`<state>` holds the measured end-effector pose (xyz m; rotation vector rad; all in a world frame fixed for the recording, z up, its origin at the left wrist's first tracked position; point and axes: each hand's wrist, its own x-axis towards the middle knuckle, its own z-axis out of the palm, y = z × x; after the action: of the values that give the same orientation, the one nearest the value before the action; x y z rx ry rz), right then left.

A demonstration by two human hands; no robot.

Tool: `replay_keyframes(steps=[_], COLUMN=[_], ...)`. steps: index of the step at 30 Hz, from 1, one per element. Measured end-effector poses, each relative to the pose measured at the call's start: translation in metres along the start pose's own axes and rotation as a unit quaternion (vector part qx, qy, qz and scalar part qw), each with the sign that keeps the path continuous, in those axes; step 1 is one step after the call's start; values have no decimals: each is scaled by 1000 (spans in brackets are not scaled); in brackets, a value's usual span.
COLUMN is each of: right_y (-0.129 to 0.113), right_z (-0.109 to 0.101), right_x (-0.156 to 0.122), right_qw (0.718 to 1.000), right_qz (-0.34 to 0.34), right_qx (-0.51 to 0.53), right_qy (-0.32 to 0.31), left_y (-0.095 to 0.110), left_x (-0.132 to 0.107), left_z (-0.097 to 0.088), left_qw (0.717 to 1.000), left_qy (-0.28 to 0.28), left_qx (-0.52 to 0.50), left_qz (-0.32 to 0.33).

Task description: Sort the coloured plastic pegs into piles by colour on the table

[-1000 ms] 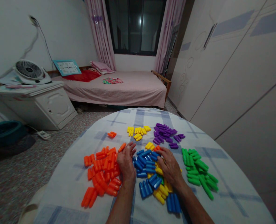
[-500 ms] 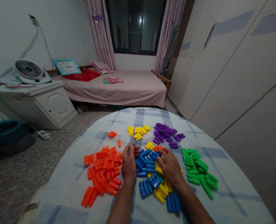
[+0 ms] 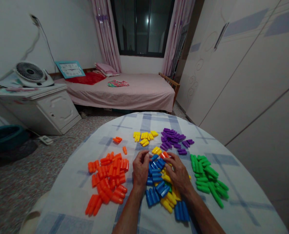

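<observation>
Left hand: our left hand (image 3: 141, 169) is curled, its fingertips drawn together at the left edge of the blue capsule-shaped pegs (image 3: 155, 175). We cannot tell whether it has hold of a peg.

Right hand: our right hand (image 3: 179, 174) is half open, its fingers spread and pressing down on the far-right side of the blue pegs. We cannot tell whether it has hold of anything.

Between the hands: the blue pegs lie in loose clumps, running from the fingertips toward us. Mixed in with them, below the right hand, are loose yellow pegs (image 3: 167, 202) and a bit of green peg (image 3: 169, 188). Orange pegs (image 3: 164, 155) touch the right fingertips.

Apart by colour: a large group of orange pegs (image 3: 107, 175) lies just left of the left hand, and green pegs (image 3: 204, 177) lie just right of the right hand. Beyond the hands are purple pegs (image 3: 172, 138) and a far yellow group (image 3: 143, 136).

Small strays: a yellow cluster (image 3: 156, 150) sits just beyond the hands. A pair of orange pegs (image 3: 117, 140) lies farther off to the left.

Under everything: a checked cloth (image 3: 68, 191) covers the round table.
</observation>
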<state>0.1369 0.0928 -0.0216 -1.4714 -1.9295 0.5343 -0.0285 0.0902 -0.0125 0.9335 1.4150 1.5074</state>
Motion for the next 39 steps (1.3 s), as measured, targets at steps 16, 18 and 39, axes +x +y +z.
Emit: replay_keyframes(steps=[16, 18, 39], right_y=[5, 3, 4], right_z=[5, 5, 8], right_x=[-2, -3, -4], right_qw=[994, 991, 993], right_qz=[-105, -131, -90], right_qx=[-12, -12, 19], right_qy=[24, 12, 77], left_y=[-11, -12, -8], left_x=[-4, -4, -4], left_z=[4, 4, 5], left_qw=[979, 972, 988], left_qy=[-87, -102, -50], left_qx=[134, 148, 118], left_qz=[128, 151, 86])
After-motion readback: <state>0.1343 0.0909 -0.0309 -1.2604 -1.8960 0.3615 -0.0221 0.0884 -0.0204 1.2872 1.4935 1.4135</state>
